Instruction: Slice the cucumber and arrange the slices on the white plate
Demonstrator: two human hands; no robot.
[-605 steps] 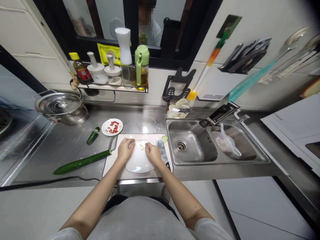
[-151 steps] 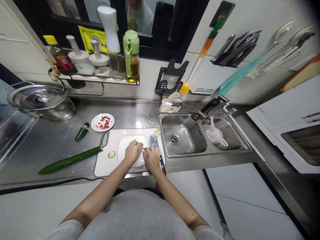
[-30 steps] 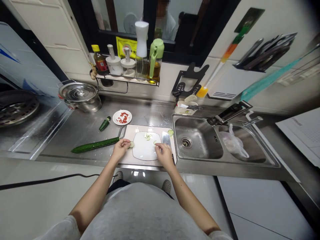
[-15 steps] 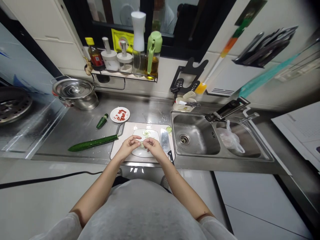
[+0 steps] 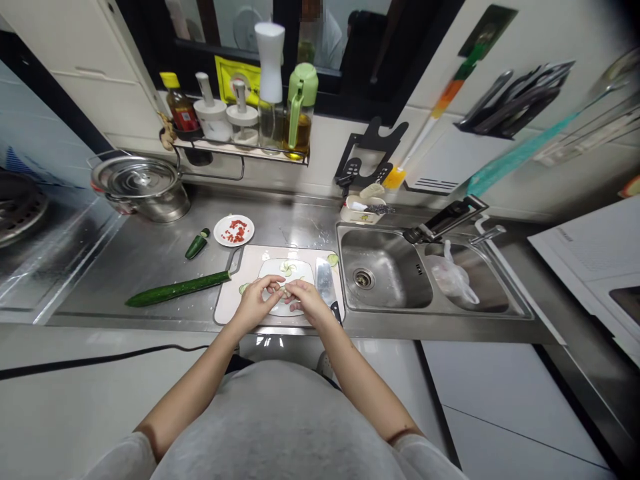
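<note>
My left hand (image 5: 256,300) and my right hand (image 5: 307,301) meet over the front of a white plate (image 5: 305,269), fingertips pinched together. A small pale green cucumber slice (image 5: 284,293) is between them, mostly covered by the fingers. Behind it, several thin cucumber slices (image 5: 287,268) lie curved in a swirl on the plate. The plate rests on a cutting board (image 5: 227,305). Right of the plate lies a knife (image 5: 325,280), its black handle toward me. More cut slices (image 5: 333,260) sit at the board's back right corner, and another slice (image 5: 243,288) shows beside my left hand.
Left of the board lie a long cucumber (image 5: 175,291) and a short cucumber piece (image 5: 196,246). A small plate (image 5: 219,232) holds red bits. A lidded steel pot (image 5: 163,203) stands back left, under a condiment rack (image 5: 230,148). The double sink (image 5: 385,267) is right.
Twenty seconds ago, fewer slices lay on the plate; now they form a swirl. One second ago my hands were apart at the plate's sides; they have come together around a slice.
</note>
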